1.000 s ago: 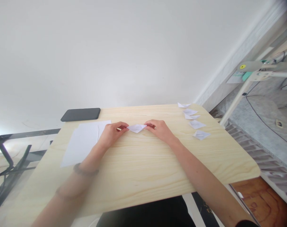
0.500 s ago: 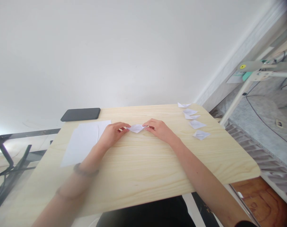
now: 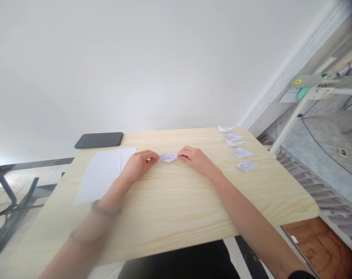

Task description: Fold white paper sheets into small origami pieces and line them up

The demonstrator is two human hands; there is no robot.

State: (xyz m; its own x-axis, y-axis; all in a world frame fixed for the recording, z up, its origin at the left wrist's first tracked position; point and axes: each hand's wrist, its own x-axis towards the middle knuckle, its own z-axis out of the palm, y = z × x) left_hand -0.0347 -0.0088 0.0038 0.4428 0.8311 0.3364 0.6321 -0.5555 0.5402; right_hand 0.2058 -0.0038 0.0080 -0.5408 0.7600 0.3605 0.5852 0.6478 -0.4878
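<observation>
A small folded white paper piece (image 3: 168,157) lies on the light wooden table (image 3: 170,205) near its far middle. My left hand (image 3: 139,164) pinches its left tip with curled fingers. My right hand (image 3: 194,159) pinches its right tip the same way. Both hands rest low on the tabletop, with the paper stretched between them. A dark bracelet sits on my left wrist.
Flat white paper sheets (image 3: 102,174) lie left of my hands. A dark phone (image 3: 99,140) rests at the table's far left edge. Several folded white paper pieces (image 3: 239,152) line the far right. A white wall rises behind; a white stand (image 3: 292,120) is to the right.
My hands have drawn slightly closer together, and the folded paper between them looks narrower. Everything else on the table is unmoved.
</observation>
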